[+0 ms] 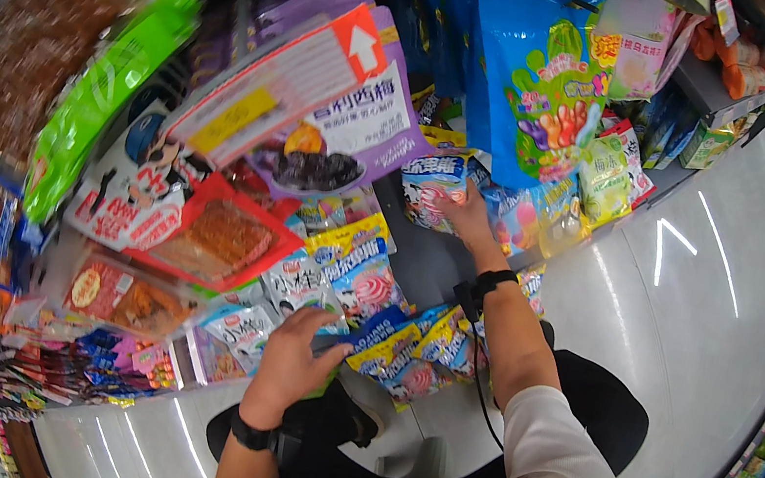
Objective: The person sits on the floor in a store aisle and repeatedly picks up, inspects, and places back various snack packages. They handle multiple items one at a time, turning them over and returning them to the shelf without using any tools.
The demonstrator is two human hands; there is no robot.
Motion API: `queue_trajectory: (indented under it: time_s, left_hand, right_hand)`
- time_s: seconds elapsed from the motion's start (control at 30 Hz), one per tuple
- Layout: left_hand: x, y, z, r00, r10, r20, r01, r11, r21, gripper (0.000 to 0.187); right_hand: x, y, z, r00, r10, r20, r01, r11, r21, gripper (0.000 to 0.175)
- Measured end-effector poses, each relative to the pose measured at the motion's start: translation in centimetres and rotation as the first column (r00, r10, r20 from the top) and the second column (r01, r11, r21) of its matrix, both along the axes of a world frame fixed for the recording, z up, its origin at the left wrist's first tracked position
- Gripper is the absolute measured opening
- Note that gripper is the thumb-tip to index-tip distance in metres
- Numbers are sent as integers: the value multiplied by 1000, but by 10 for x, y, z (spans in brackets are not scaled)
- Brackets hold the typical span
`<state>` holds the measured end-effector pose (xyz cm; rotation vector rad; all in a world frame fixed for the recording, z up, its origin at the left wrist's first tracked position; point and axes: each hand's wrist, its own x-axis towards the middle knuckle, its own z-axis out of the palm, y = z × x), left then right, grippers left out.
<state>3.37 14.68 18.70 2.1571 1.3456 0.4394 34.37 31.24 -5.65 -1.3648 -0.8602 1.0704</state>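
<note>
With my right hand (471,215) I grip the edge of a blue candy bag (430,190) printed with pink-and-white swirls, at the back of a dark grey shelf (423,264). My left hand (293,363) is at the shelf front, fingers apart, beside small white snack bags (294,281). Its thumb is close to a blue bag (377,327); contact cannot be made out. A yellow-topped candy bag (363,266) with a similar swirl leans between the hands. More yellow-and-blue candy bags (408,362) lie low in front of me, near my knees.
Hanging purple prune pouches (348,122) and a red-and-white price sign (287,84) jut out overhead. A large blue gummy pouch (538,92) hangs above my right hand. Red-and-white meat snack packs (199,226) crowd the left. A black cable (480,380) trails from my right wristband.
</note>
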Motion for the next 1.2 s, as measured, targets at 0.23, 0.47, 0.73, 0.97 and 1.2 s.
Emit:
queue_trajectory:
  time_s: [0.23, 0.47, 0.73, 0.97, 1.2]
  left_hand:
    - [-4, 15, -7, 1000, 5, -3, -5, 1000, 9, 42]
    - [-1, 14, -16, 998, -10, -66, 6, 998, -55, 43]
    - [0, 9, -14, 993, -66, -95, 62, 997, -46, 41]
    - [3, 9, -11, 992, -75, -101, 65, 992, -104, 41]
    - [6, 15, -14, 992, -66, -109, 54, 992, -111, 41]
  right_hand:
    - [-23, 101, -14, 662, 118, 741, -69, 993, -96, 75]
    - [-64, 110, -38, 739, 133, 661, -38, 987, -157, 77]
    - [-46, 98, -26, 612, 200, 765, -151, 979, -135, 45]
    - [0, 104, -11, 18, 297, 955, -289, 916, -279, 25]
    - [67, 112, -24, 352, 53, 934, -52, 998, -37, 24]
